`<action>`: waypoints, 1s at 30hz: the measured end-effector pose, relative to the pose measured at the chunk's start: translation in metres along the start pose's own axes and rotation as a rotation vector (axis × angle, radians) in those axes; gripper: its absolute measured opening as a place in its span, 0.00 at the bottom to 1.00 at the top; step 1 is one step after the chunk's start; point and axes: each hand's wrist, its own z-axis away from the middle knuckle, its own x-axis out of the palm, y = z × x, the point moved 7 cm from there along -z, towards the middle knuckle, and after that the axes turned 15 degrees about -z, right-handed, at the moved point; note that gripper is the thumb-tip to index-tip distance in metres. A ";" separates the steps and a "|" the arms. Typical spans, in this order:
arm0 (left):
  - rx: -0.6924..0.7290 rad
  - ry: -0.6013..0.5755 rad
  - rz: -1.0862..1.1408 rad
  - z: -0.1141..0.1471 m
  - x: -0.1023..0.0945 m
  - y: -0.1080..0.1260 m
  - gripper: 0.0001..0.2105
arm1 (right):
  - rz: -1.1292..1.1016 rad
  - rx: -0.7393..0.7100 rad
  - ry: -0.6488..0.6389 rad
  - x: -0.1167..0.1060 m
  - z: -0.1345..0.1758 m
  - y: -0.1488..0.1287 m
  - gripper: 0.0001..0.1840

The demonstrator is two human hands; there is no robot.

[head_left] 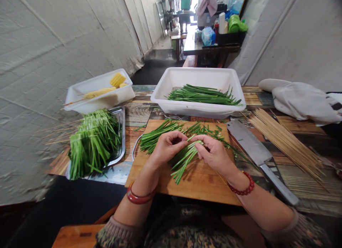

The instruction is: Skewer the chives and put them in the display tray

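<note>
Above the wooden cutting board point(149, 169), both hands are at a small bunch of garlic chives point(187, 156). My right hand point(215, 153), in a red bead bracelet, pinches the bunch near its pale ends. A thin stick, apparently a bamboo skewer point(226, 182), runs from under that hand toward the lower right. My left hand point(171, 144) is closed with thumb and forefinger together at the chives' upper ends; what exactly they grip is partly hidden. Behind the left hand lies a pile of cut chives point(157, 134), and short trimmings point(205, 128) are scattered at the board's far edge.
On the left, a metal tray point(121, 134) carries skewered chives point(93, 141). Behind it stands a white tub point(93, 105) with yellow skewered food. A larger white tub point(197, 107) holds long chives. Right of the board lie a cleaver point(251, 141) and many bamboo skewers point(285, 141).
</note>
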 end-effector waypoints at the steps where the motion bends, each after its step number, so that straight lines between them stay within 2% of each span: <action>1: 0.010 0.005 -0.011 0.000 -0.001 0.001 0.08 | -0.014 0.004 -0.001 0.000 0.000 0.000 0.14; 6: 0.091 0.022 -0.101 -0.001 -0.004 0.010 0.06 | -0.047 0.030 -0.035 0.003 0.002 0.001 0.23; 18: 0.167 0.001 -0.160 0.000 0.002 0.016 0.05 | 0.112 -0.076 0.003 0.000 0.003 -0.001 0.12; 21: 0.185 -0.030 -0.158 0.001 0.003 0.020 0.06 | 0.105 -0.092 0.020 0.000 0.003 -0.001 0.10; 24: 0.138 -0.068 -0.129 0.002 0.005 0.019 0.08 | 0.067 -0.106 0.039 -0.001 0.002 -0.001 0.09; 30: 0.094 -0.237 -0.104 0.005 0.018 0.014 0.13 | 0.020 -0.129 0.023 -0.001 0.003 -0.005 0.11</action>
